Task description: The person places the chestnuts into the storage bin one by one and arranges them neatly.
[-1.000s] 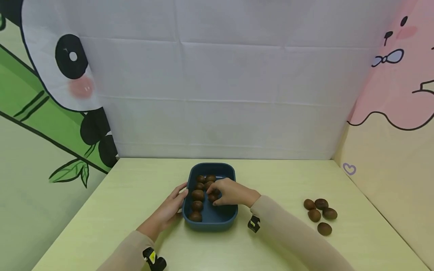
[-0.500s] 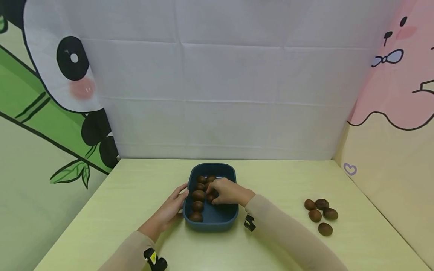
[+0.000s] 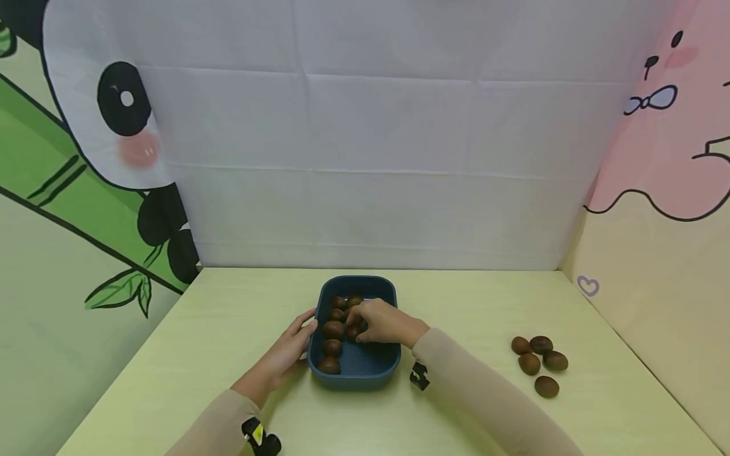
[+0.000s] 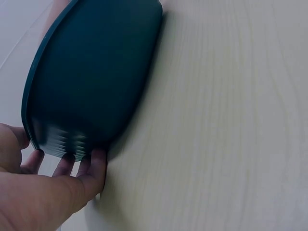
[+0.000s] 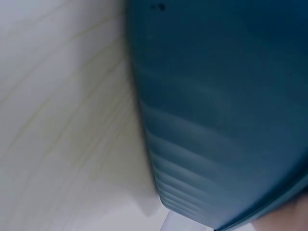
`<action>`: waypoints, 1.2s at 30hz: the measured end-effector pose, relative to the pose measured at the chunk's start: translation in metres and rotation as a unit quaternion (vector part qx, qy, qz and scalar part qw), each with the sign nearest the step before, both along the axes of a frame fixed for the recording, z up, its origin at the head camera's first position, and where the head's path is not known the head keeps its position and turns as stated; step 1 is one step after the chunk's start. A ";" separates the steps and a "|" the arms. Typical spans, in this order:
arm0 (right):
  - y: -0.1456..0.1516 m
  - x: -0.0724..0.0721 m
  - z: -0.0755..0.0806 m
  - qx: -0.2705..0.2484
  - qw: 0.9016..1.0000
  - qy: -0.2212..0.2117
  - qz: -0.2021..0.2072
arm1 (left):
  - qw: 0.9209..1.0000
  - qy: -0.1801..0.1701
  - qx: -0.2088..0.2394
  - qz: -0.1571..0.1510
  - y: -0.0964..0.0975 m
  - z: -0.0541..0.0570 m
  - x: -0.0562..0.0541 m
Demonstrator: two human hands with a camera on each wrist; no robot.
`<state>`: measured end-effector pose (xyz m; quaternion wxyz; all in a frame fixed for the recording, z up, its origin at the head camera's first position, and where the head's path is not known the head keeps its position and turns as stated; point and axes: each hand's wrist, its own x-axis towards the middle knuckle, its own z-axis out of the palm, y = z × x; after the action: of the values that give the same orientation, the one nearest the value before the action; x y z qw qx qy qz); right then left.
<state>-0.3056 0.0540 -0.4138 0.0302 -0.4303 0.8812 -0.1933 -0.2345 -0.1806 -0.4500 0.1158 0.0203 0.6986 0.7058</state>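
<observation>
A dark blue plastic box (image 3: 359,380) stands on the table, with two rows of brown nut-like ovals (image 3: 333,329) inside, along its left side and at the back. My left hand (image 3: 285,351) rests against the box's left wall; in the left wrist view its fingers (image 4: 98,166) touch the outside. Reaching in over the right rim, my right hand (image 3: 382,322) pinches a brown nut-like oval (image 3: 353,332) low in the box beside the left row. The right wrist view shows mostly the box's outer wall (image 5: 207,110), and the pinching fingers are out of sight there.
Several more brown ovals (image 3: 529,363) lie in a loose group on the table (image 3: 456,297) to the right of my right sleeve (image 3: 485,386). A white cloth wall (image 3: 365,158) rises behind the table, with painted panels at both sides.
My right hand shifted slightly left inside the box with the pinched oval, then stayed nearly still. The left hand and the loose group on the table keep their places.
</observation>
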 end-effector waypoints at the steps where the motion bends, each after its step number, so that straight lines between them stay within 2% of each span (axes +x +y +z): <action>1: 0.000 0.000 0.000 -0.001 1.000 -0.002 0.001 | 1.000 0.000 0.000 -0.002 0.000 0.000 0.000; 12: 0.019 0.004 0.014 -0.047 0.998 -0.028 0.022 | 1.000 -0.002 0.001 0.001 0.001 0.000 -0.001; 16: 0.029 0.009 0.021 -0.049 0.998 -0.021 0.023 | 1.000 -0.003 -0.001 0.004 0.001 -0.001 -0.001; 28: 0.071 0.028 0.038 -0.054 0.998 -0.020 -0.006 | 1.000 -0.005 0.001 0.003 0.000 -0.001 -0.001; 36: 0.113 0.037 0.036 -0.036 0.999 0.009 -0.038 | 1.000 -0.008 -0.003 -0.002 0.000 0.000 0.000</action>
<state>-0.2688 0.1672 -0.3775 -0.0008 -0.3994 0.8895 -0.2220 -0.2345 -0.1810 -0.4498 0.1226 0.0158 0.7000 0.7033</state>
